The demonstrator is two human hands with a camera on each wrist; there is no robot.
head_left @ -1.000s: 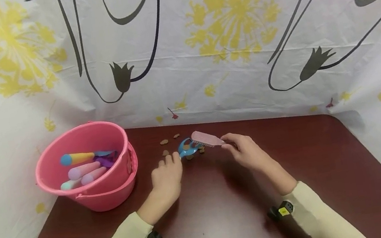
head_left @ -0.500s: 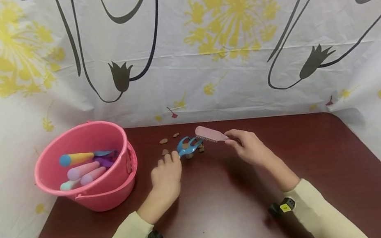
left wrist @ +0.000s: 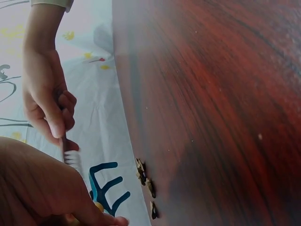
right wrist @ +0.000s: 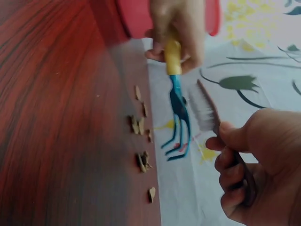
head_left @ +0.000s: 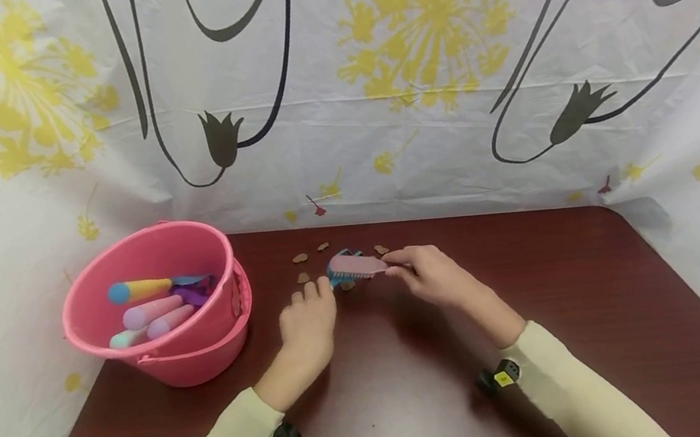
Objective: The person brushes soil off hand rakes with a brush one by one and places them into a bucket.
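My left hand (head_left: 306, 325) grips the yellow handle of a small hand rake (right wrist: 178, 101), whose blue, bent tines hang above the table in the right wrist view. In my right hand (head_left: 435, 277) is a pink brush (head_left: 354, 265), held by its handle with the white bristles (right wrist: 201, 110) turned toward the rake. From the head view the brush covers most of the tines; whether bristles touch metal I cannot tell. Several small brown flakes (right wrist: 141, 162), like dry leaf or bark bits, lie on the table below and around the rake.
Left of the hands stand stacked pink buckets (head_left: 201, 360), the upper one tilted and holding several coloured-handled tools (head_left: 152, 311). The dark red wooden table (head_left: 574, 290) ends at a patterned white cloth (head_left: 450, 157) at the back.
The right hand first shifted the brush slightly right, then swept it left over the rake's tines. My left hand and the rake stay almost still. A brown flake right of the rake is uncovered.
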